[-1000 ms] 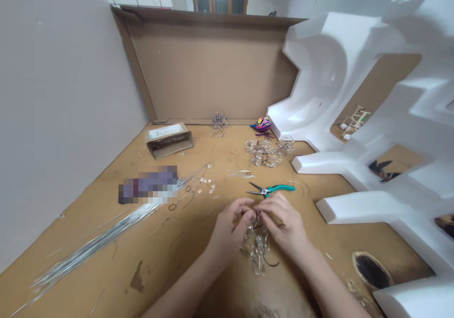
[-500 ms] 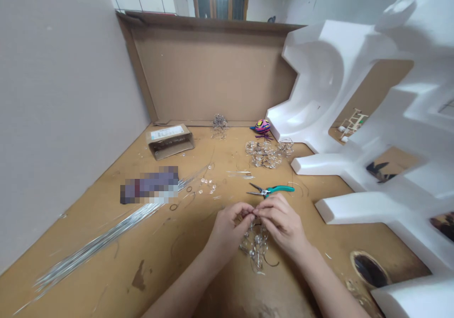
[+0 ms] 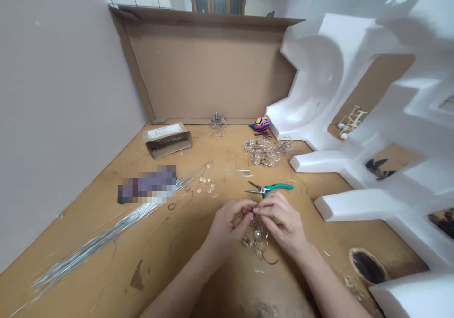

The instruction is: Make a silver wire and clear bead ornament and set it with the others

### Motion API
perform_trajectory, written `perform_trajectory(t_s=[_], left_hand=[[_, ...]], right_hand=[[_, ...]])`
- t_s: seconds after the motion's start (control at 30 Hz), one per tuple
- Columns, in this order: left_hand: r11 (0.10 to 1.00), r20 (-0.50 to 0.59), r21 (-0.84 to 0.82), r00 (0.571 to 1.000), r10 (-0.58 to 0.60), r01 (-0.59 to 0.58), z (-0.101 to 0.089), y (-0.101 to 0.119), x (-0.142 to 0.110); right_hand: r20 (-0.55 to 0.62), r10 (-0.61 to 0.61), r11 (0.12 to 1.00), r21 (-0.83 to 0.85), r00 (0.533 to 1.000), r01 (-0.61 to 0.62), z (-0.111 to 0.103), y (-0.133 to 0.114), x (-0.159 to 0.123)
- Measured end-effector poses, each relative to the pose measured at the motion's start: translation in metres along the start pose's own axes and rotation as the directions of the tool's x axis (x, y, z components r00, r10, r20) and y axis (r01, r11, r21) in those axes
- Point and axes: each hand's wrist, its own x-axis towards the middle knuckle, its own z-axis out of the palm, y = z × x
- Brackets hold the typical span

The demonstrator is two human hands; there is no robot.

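My left hand (image 3: pixel 232 221) and my right hand (image 3: pixel 282 221) meet at the fingertips, both closed in a pinch. Between and below them hangs a bent wire piece with clear beads (image 3: pixel 257 235), its top end gripped in the fingers. A dark curved wire tail sticks out at its lower right. What exactly sits between the fingertips is hidden. Just beyond my right hand lie needle-nose pliers (image 3: pixel 264 190) with teal handles, jaws apart and pointing left. Several loose clear beads (image 3: pixel 205 181) are scattered farther left.
A bundle of straight silver wires (image 3: pixel 102 240) lies at the left, near a blurred-out object (image 3: pixel 147 184) and a small cardboard box (image 3: pixel 168 140). Beaded wire pieces (image 3: pixel 264 151) lie at the back by a colourful ball-like item (image 3: pixel 261 124). White foam packing (image 3: pixel 340 162) lines the right side.
The beaded wire piece has turned and drawn up a little between my fingers. Both hands stay pinched together in nearly the same place; the whole view has shifted slightly.
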Motion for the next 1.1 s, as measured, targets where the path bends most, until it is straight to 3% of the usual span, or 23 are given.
perform_trajectory(t_s=[0.17, 0.43, 0.77, 0.97, 1.03, 1.1], left_hand=[[0.991, 0.019, 0.119, 0.998, 0.064, -0.066, -0.004, 0.001, 0.001], [0.986, -0.069, 0.111, 0.988, 0.136, -0.127, -0.002, -0.002, 0.000], [0.969, -0.231, 0.244, 0.973, 0.025, 0.032, -0.011, -0.010, 0.006], [0.947, -0.453, 0.270, 0.891, -0.035, 0.175, -0.030, -0.030, 0.017], [0.954, -0.424, 0.262, 0.905, -0.020, 0.144, -0.028, -0.029, 0.017], [0.960, -0.278, 0.278, 0.960, 0.040, 0.041, -0.020, -0.024, 0.014]], right_hand=[[0.006, 0.023, 1.000, 0.009, 1.000, -0.023, -0.001, 0.001, 0.000], [-0.056, 0.088, 0.995, 0.043, 0.995, -0.086, -0.002, -0.002, 0.004], [0.034, 0.155, 0.988, 0.016, 0.987, -0.155, -0.008, 0.007, 0.002], [0.210, 0.289, 0.952, 0.041, 0.934, -0.304, -0.030, 0.017, 0.004], [0.240, 0.319, 0.933, 0.089, 0.917, -0.348, -0.033, 0.015, 0.006], [0.263, 0.341, 0.910, 0.147, 0.902, -0.387, -0.030, 0.010, 0.007]])
